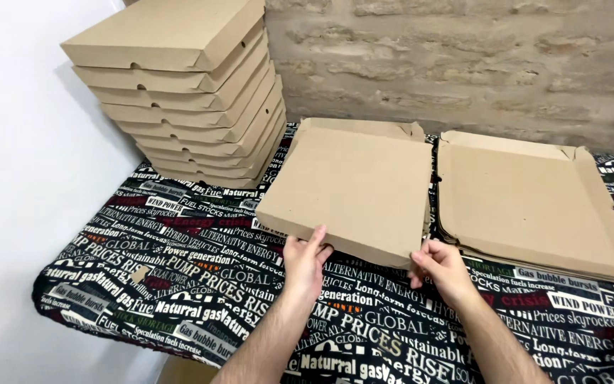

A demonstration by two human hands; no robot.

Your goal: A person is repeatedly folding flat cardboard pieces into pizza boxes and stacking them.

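Flat square brown cardboard pizza box (349,192), lid closed, sits mid-bench on the bench's black printed cloth (179,263). Left hand (305,259) and right hand (440,267) each pinch its near front edge. Judging by the material: light, thin corrugated, flexes and creases easily, not slippery. Best gripped at edges near corners, both sides. Stack of folded boxes (193,92) far left; open flat box (527,203) right.

near cloth (200,299) left of the hands lies open for passage. box stack (186,92) blocks the far left. closed box (353,192) fills the centre, touching the flat boxes (534,206) on the right.
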